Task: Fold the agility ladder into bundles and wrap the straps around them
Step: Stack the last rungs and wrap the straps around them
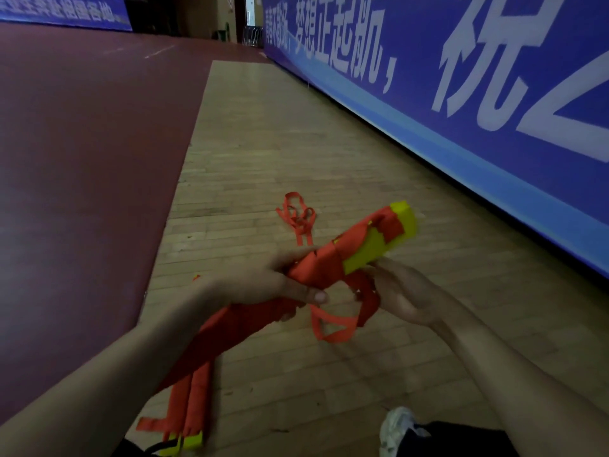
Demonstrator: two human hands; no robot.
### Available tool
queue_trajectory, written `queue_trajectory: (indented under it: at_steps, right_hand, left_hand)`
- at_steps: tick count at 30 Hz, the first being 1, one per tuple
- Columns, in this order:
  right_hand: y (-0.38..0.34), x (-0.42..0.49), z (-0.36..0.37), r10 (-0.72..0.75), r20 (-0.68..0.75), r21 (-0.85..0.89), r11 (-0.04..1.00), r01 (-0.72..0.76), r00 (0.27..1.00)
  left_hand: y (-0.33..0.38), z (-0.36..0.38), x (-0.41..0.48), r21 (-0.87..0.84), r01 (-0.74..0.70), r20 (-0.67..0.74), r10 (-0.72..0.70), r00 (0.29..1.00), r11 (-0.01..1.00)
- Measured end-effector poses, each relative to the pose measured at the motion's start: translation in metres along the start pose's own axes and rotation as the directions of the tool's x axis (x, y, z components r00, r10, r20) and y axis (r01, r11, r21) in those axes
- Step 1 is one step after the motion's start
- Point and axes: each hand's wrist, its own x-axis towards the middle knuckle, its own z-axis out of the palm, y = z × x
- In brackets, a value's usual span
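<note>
Grip: left hand (pixel 263 285) clamped round bundle (pixel 362 245) middle. Below bundle: right hand (pixel 405 291) at strap (pixel 333 331), hold unclear. Likely light; rungs stiff, webbing limp. Hold bundle mid-length, keep strap taut.

Bare forearms (pixel 99 367), white sneaker (pixel 397 428), black trousers (pixel 461 440).

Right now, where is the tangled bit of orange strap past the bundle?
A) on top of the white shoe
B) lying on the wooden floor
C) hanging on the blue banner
B: the tangled orange strap lies curled on the wooden floor, just beyond the held bundle.
</note>
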Motion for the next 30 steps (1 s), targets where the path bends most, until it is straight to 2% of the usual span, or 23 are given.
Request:
queue_trajectory:
  at_steps: [2, 3, 5, 7, 8, 10, 11, 12, 13, 15, 17, 19, 23, 26, 30]
  right_hand:
    - [-0.005, -0.004, 0.004, -0.049, 0.044, -0.167, 0.984, 0.056, 0.998]
    - [-0.003, -0.002, 0.003, -0.083, 0.037, -0.318, 0.944, 0.09, 0.996]
    - [0.002, 0.002, 0.006, -0.207, -0.048, -0.61, 0.781, 0.135, 0.977]
    - [0.005, 0.006, 0.004, -0.291, -0.085, -0.801, 0.589, 0.108, 0.953]
    - [0.004, 0.006, 0.005, -0.285, -0.066, -0.873, 0.48, 0.083, 0.956]
    - [0.008, 0.007, 0.001, -0.174, -0.043, -0.933, 0.359, 0.022, 0.984]
    - [0.011, 0.007, 0.002, -0.085, -0.041, -0.928, 0.372, -0.007, 0.996]
    - [0.013, 0.008, 0.004, -0.011, -0.043, -0.899, 0.437, -0.034, 0.999]
    - [0.016, 0.008, 0.008, 0.02, -0.038, -0.834, 0.55, -0.043, 0.999]
    - [0.021, 0.01, 0.016, -0.032, -0.02, -0.643, 0.765, 0.011, 0.999]
    - [0.021, 0.008, 0.024, -0.128, -0.005, -0.461, 0.881, 0.111, 0.992]
    - [0.02, 0.005, 0.03, -0.164, 0.029, -0.363, 0.917, 0.163, 0.986]
    - [0.018, 0.001, 0.036, -0.187, 0.1, -0.33, 0.92, 0.21, 0.977]
    - [0.014, 0.0, 0.035, -0.144, 0.116, -0.352, 0.919, 0.176, 0.983]
    - [0.011, 0.001, 0.032, -0.101, 0.125, -0.225, 0.966, 0.127, 0.987]
  left_hand:
    - [-0.002, -0.005, -0.001, -0.06, 0.058, -0.004, -0.059, 0.998, 0.996]
    - [-0.001, -0.006, -0.002, -0.056, 0.087, -0.016, -0.088, 0.996, 0.995]
    - [-0.003, -0.009, -0.001, -0.053, 0.116, -0.012, -0.117, 0.993, 0.992]
    - [-0.001, -0.009, 0.001, -0.056, 0.127, -0.003, -0.127, 0.992, 0.99]
    - [-0.001, -0.008, 0.002, -0.049, 0.137, -0.002, -0.137, 0.991, 0.989]
    - [-0.003, -0.006, 0.004, -0.033, 0.161, 0.004, -0.161, 0.987, 0.986]
    - [-0.002, -0.005, 0.004, -0.022, 0.172, 0.002, -0.172, 0.985, 0.985]
    - [-0.003, -0.005, 0.006, -0.025, 0.175, 0.017, -0.175, 0.984, 0.984]
    - [-0.001, -0.004, 0.006, -0.026, 0.174, 0.027, -0.173, 0.985, 0.984]
    - [0.002, -0.003, 0.006, -0.043, 0.167, 0.062, -0.165, 0.984, 0.985]
    - [0.003, -0.001, 0.007, -0.059, 0.159, 0.104, -0.152, 0.983, 0.986]
    - [0.005, 0.002, 0.007, -0.063, 0.168, 0.156, -0.156, 0.975, 0.984]
    - [0.002, -0.002, 0.007, -0.083, 0.172, 0.199, -0.152, 0.968, 0.982]
    - [0.0, -0.007, 0.006, -0.114, 0.192, 0.197, -0.167, 0.966, 0.975]
    - [0.0, -0.011, 0.004, -0.148, 0.191, 0.176, -0.164, 0.971, 0.97]
